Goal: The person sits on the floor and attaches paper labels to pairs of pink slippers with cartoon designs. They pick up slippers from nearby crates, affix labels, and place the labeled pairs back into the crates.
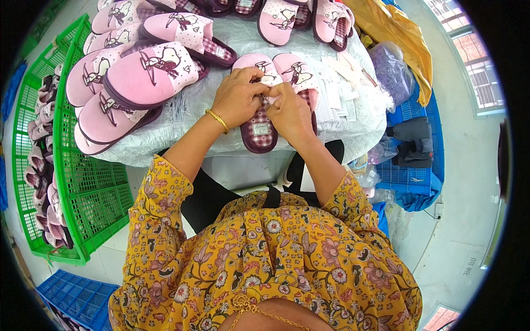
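A pair of pink slippers with a printed cartoon dog lies on the wrapped table in front of me, toes pointing away. My left hand (238,99) and my right hand (290,113) meet over the left slipper (259,126), fingers closed at the opening edge of its upper. Its checked maroon insole with a small pale label shows below my hands. Partly behind my right hand is the second slipper (296,70). Whatever small thing may be between my fingertips is hidden.
Stacked pink slippers (149,74) fill the table's left side. More slippers (277,22) lie along the far edge. White paper tags (337,96) are scattered at right on the plastic-covered tabletop (215,146). Green crates (91,182) stand left, a blue crate (397,176) right.
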Tool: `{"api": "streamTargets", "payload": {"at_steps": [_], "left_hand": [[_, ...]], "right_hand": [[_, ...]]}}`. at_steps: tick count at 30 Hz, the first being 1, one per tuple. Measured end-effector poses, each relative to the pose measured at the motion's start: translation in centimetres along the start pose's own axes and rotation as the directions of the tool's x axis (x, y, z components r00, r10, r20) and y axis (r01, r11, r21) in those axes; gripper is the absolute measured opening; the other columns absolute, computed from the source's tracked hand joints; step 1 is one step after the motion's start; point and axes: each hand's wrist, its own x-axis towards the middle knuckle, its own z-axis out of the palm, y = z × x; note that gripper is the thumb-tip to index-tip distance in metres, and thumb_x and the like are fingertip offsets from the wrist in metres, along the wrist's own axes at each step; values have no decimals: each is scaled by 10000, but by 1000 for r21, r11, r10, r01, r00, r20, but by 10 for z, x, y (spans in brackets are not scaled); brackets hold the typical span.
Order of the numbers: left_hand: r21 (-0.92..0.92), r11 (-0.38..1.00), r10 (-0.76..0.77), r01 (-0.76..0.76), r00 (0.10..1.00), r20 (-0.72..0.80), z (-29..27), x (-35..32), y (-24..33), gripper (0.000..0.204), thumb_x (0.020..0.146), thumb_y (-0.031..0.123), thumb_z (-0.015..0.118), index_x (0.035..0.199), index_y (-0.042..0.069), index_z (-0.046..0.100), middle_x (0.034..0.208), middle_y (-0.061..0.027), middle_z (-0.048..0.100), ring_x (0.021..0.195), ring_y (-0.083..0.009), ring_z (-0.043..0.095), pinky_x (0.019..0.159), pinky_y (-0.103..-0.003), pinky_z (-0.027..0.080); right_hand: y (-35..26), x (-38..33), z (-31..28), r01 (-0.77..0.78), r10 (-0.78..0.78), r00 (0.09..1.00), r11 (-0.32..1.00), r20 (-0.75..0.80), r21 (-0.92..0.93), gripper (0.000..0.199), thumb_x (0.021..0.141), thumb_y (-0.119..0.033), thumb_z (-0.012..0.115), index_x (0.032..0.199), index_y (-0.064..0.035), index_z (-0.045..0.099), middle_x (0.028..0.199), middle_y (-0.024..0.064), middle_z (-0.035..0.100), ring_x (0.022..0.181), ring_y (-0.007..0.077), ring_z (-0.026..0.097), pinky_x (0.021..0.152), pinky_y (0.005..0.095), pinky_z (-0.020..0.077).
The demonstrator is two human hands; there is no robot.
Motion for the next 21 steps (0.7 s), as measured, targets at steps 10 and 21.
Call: {"api": "streamTargets", "payload": {"at_steps": [10,21], "left_hand": [[12,1000,17,-16,999,-30,1,-1,3,152,695,84,616,817,132,692,1039,-38,584,1003,-270,532,819,-387,426],[72,997,28,-28,1000,9,2,3,11,141,712,95,632,838,116,691,1045,-77,588,965,-295,544,820,-401,440]], "right_hand": [[-1,-4,4,-16,15,999,999,-35,-39,226,758,-91,605,970,-103,528,677,101,624,694,327,626,614,441,465],[5,-8,14,72,-70,973,997,-219,2,234,751,-94,638,961,-105,538,716,64,620,638,295,621,562,421,468]]}}
